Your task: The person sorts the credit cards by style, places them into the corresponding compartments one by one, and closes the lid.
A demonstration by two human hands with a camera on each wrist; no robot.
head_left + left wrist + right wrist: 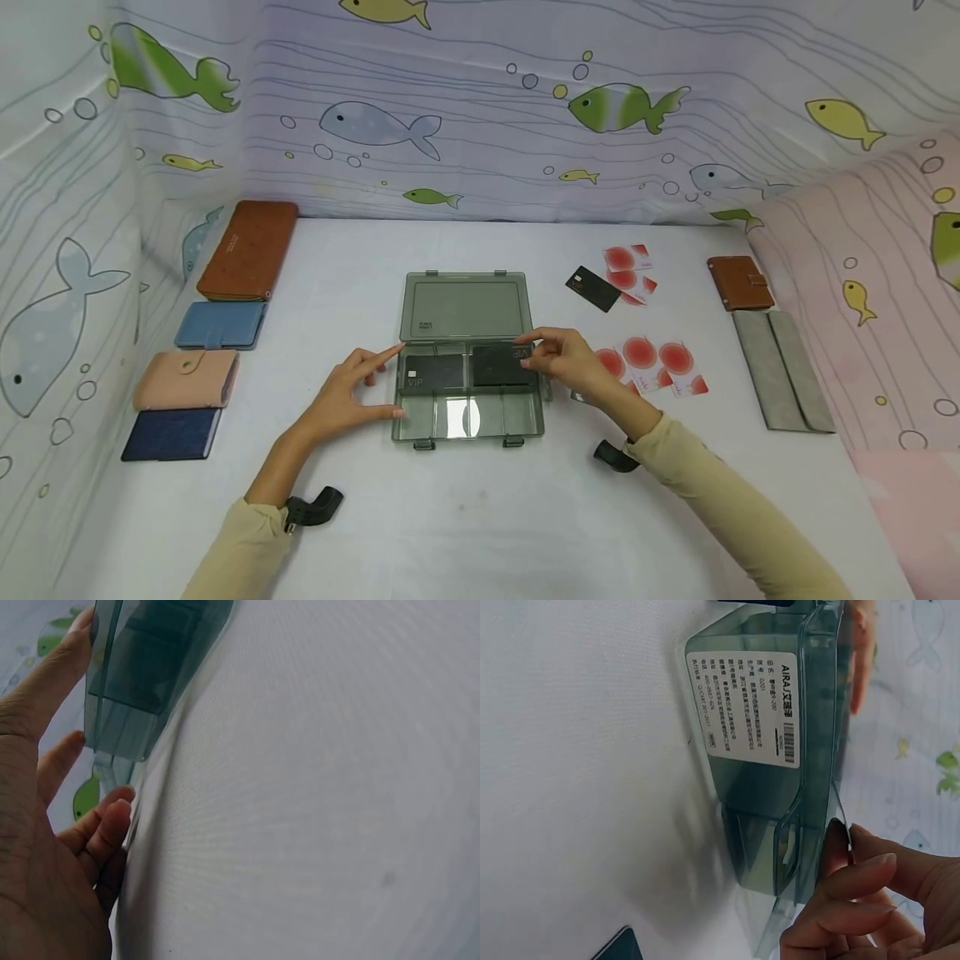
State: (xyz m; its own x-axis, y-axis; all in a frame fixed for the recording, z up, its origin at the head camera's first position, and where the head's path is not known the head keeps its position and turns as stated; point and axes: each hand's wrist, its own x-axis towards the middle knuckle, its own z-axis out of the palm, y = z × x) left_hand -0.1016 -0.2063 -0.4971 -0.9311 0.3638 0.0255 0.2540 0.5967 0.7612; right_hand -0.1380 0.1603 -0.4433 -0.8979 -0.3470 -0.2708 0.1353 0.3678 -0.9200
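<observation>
A translucent grey-green compartment box (420,421) lies on the white table, its lid (468,300) folded back. One black VIP card (442,373) lies in its left middle compartment. My right hand (570,360) pinches a second black VIP card (497,367) by its right end, over the right middle compartment. That card's thin edge (844,806) shows between thumb and fingers in the right wrist view. My left hand (337,400) is spread at the box's left side, index finger near the hinge corner and thumb at the front part of the wall.
Another black card (593,288) overlaps red-and-white cards (630,260) at back right. More red-and-white cards (640,353) lie beside my right wrist. On the left are a brown wallet (251,246), blue wallet (221,325), pink wallet (183,381) and navy wallet (171,434); brown (738,282) and grey (772,367) wallets lie right.
</observation>
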